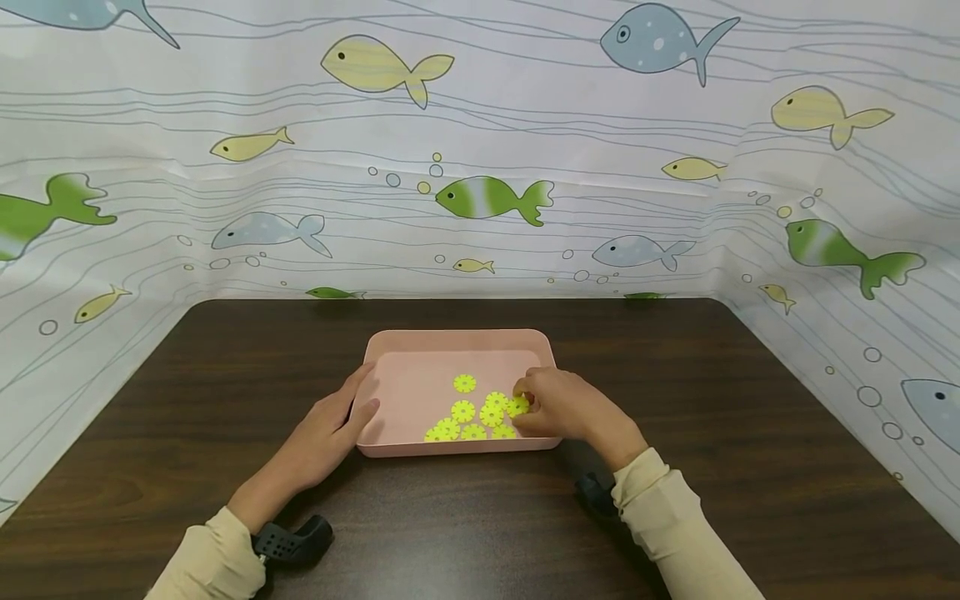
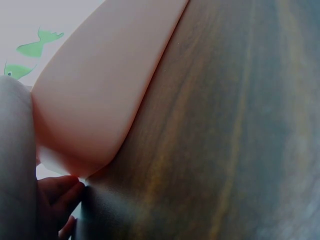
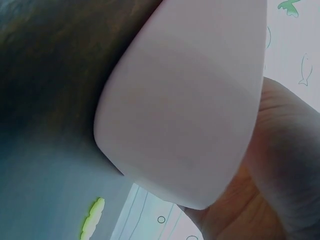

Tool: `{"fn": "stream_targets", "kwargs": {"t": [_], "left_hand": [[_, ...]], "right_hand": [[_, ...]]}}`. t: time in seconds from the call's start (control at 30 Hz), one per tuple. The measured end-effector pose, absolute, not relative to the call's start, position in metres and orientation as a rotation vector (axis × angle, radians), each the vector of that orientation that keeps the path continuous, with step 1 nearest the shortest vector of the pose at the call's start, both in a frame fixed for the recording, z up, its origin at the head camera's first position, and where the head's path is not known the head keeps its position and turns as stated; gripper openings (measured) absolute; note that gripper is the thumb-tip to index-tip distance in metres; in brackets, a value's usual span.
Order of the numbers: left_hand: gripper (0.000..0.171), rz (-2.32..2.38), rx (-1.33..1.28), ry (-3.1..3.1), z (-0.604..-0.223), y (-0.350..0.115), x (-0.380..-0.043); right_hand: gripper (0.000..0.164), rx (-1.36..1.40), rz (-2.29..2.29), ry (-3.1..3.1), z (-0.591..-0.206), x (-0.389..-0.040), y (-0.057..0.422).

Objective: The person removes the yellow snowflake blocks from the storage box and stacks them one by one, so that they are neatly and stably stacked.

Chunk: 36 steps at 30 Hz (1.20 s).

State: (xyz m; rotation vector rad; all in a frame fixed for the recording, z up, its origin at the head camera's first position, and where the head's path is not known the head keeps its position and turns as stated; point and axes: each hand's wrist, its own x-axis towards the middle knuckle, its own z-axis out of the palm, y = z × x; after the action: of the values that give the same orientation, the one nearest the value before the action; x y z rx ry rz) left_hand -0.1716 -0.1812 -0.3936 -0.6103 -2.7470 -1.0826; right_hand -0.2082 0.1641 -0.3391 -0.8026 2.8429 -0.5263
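Observation:
Several bright yellow snowflake discs (image 1: 462,411) lie in a shallow pink tray (image 1: 457,333), mostly toward its near right part. My left hand (image 1: 326,425) holds the tray's left side, thumb over the rim and the other fingers along the outside. In the left wrist view, fingers (image 2: 62,192) touch the tray's outer wall (image 2: 100,90). Over the tray's right rim reaches my right hand (image 1: 558,404), thumb and index finger pinching one yellow disc (image 1: 517,406) close to the others. The right wrist view shows mainly the outer wall (image 3: 175,110); it hides the fingertips.
The tray stands on a dark wood table (image 1: 450,517). A white cloth with printed fish (image 1: 495,197) surrounds the table at the back and both sides. In the right wrist view a yellow-green scalloped shape (image 3: 93,219) shows past the tray. Black straps (image 1: 292,542) are on the wrists.

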Motion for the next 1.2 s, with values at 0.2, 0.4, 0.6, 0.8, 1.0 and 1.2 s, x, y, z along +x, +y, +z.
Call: {"fn": "stream_targets", "kwargs": {"t": [0.2, 0.4, 0.6, 0.8, 1.0, 1.2], "left_hand": [[0.062, -1.085, -0.606, -2.749, -0.3932, -0.1814, -0.1716], [0.061, -1.091, -0.609, -2.741, -0.3931, -0.1814, -0.1713], [0.061, -1.086, -0.616, -2.734, -0.3932, -0.1811, -0.1711], [0.061, -1.091, -0.62, -2.732, -0.3937, -0.1809, -0.1713], [0.061, -1.093, -0.62, -2.729, -0.3935, -0.1807, -0.1713], [0.062, -1.095, -0.612, -2.74, -0.3924, -0.1804, -0.1703]], "right_hand": [[0.012, -0.795, -0.524, 2.85, -0.3382, -0.2062, 0.1642], [0.014, -0.804, -0.525, 2.848, -0.3379, -0.2059, 0.1642], [0.018, -0.82, -0.535, 2.828, -0.3405, -0.2076, 0.1642], [0.024, -0.853, -0.505, 2.827, -0.3427, -0.2078, 0.164], [0.021, -0.849, -0.48, 2.846, -0.3437, -0.2071, 0.1631], [0.019, -0.839, -0.458, 2.861, -0.3446, -0.2062, 0.162]]}}
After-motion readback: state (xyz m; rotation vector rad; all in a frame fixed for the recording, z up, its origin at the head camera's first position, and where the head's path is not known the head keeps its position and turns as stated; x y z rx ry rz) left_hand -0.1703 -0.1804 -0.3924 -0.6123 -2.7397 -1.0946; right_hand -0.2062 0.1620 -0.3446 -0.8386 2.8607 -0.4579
